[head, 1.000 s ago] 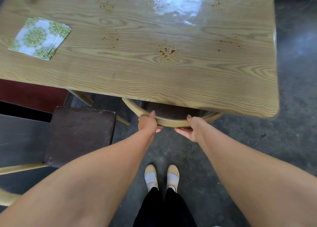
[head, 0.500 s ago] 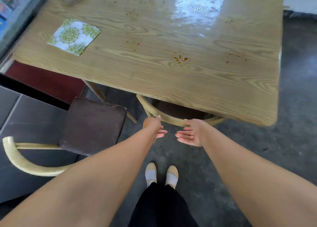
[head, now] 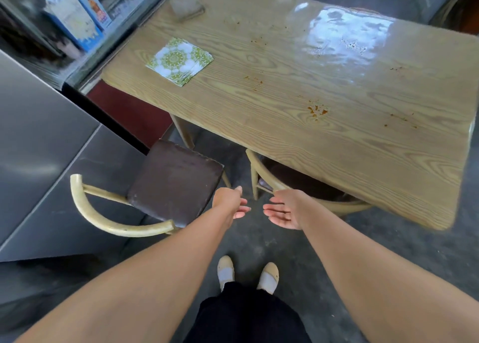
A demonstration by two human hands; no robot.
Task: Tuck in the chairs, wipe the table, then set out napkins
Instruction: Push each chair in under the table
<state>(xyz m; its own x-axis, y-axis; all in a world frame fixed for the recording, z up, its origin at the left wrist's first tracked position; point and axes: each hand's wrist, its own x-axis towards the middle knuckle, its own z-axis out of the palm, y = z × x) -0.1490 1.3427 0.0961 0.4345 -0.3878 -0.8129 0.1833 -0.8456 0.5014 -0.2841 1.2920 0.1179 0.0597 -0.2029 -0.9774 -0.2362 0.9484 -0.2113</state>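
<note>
Hands have let go: one second ago both gripped the curved back rail of the tucked chair (head: 347,208). Now the left hand (head: 228,202) and the right hand (head: 285,210) hang just in front of it, holding nothing, fingers (head: 270,210) loose and a little spread. This chair sits under the worktop (head: 285,140). The second chair (head: 173,179), with a brown seat, stands pulled out at the left. The napkins (head: 180,61) lie stacked near the worktop's far left corner, and brown stains (head: 317,110) mark the wood.

A grey metal counter (head: 39,140) catches a soft sheen of light, with dark mottled floor (head: 259,244) beside it, a dark red panel (head: 129,111) just past it and blue-and-white cartons (head: 77,23) beyond it.
</note>
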